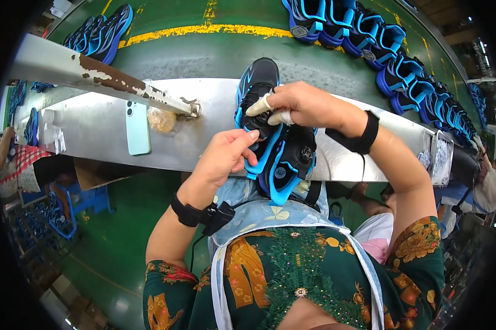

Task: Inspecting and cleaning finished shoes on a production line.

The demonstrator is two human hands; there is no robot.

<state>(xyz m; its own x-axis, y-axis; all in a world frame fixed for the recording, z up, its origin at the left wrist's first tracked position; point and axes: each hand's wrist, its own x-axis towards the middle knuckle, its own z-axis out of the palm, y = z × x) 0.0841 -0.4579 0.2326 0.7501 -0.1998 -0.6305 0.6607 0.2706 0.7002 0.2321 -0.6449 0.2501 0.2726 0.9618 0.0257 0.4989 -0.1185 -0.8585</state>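
Two black-and-blue sneakers sit side by side at the bench's near edge. The left sneaker (pixel 262 71) points its toe away from me, and its bright blue collar faces my body. My left hand (pixel 221 155) pinches the padded tongue near the collar between thumb and fingers. White covers wrap the thumb and index finger of my right hand (pixel 300 105), which are closed over the black lacing on top of the same shoe; the exact part between them is partly hidden. Below my right hand, the right sneaker (pixel 287 170) shows a round black dial and leans over the edge toward my lap.
A metal bench (pixel 176 91) runs across in front of me. On its left lie a pale green phone (pixel 138 127) and a yellowish lump (pixel 162 120), beside a chipped white post (pixel 110 80). More sneakers (pixel 402 77) line the far right. People sit at both sides.
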